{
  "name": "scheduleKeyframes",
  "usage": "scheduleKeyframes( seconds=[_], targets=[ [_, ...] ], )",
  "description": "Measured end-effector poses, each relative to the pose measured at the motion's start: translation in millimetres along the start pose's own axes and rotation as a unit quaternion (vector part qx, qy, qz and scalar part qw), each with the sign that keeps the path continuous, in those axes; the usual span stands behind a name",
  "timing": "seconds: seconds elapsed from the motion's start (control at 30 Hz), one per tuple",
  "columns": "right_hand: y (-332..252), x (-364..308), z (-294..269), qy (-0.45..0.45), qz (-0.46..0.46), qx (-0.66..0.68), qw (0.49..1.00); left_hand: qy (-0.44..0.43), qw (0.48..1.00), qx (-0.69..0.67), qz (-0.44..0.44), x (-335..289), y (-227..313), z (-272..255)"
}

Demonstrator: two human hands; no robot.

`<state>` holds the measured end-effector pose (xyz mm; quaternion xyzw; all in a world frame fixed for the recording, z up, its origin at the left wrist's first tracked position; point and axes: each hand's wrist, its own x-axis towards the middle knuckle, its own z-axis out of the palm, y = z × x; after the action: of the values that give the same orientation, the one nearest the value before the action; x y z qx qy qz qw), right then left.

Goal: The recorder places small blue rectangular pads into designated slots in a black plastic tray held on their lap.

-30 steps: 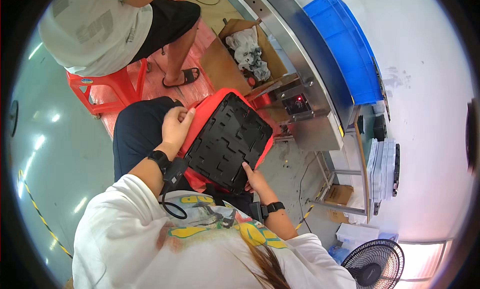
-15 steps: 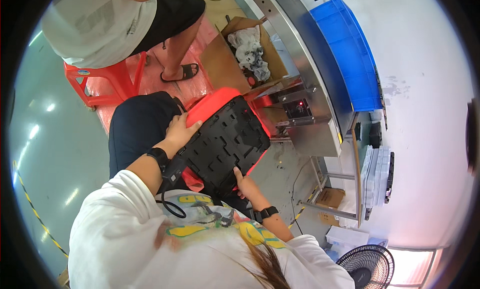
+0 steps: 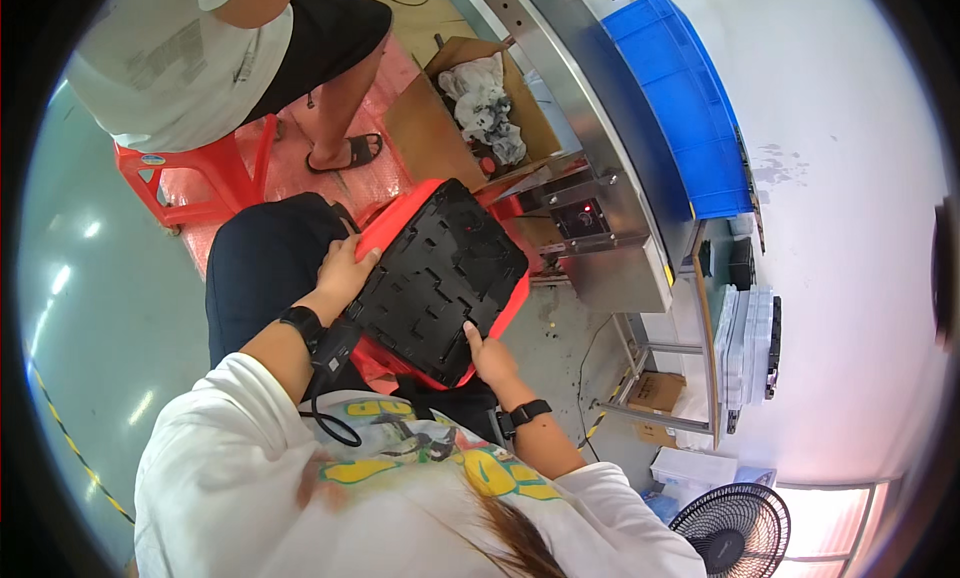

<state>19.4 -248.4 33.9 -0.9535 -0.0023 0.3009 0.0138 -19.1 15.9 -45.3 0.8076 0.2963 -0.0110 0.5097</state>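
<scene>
A black plastic tray (image 3: 440,278) with raised, stepped ridges lies tilted over my lap. Red material (image 3: 392,225) shows beneath it and along its edges; its full shape is hidden. At the tray's left edge, my left hand (image 3: 343,276) grips with the fingers closed round the side, partly out of sight. My right hand (image 3: 492,360) holds the near right edge, its thumb resting on the tray's face and the other fingers mostly hidden. Both wrists carry black bands, and a small black device with a cable hangs by the left one.
Another person sits on a red stool (image 3: 215,178) at far left. An open cardboard box (image 3: 430,133) holds crumpled plastic bags. To the right stand a metal bench (image 3: 620,268) with a lit switch, a blue crate (image 3: 675,108), stacked clear trays (image 3: 735,343) and a black fan (image 3: 730,538).
The whole view has shifted slightly. The tray's near part shows more fully, and more red shows along its right edge. My left fingers lie closer to the tray's edge; both hands keep hold.
</scene>
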Motion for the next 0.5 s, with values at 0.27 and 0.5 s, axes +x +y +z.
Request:
scheduleKeyframes(
  seconds=[0.27, 0.5],
  targets=[
    [10.6, 13.7, 8.5, -0.003, -0.011, -0.018, 1.0, -0.012, 1.0, 0.02, -0.01, 5.7, -3.1, 2.8],
    [0.2, 0.7, 10.1, 0.03, -0.011, -0.006, 0.999, -0.004, 1.0, 0.016, -0.008, -2.3, -4.0, -4.2]
  ],
)
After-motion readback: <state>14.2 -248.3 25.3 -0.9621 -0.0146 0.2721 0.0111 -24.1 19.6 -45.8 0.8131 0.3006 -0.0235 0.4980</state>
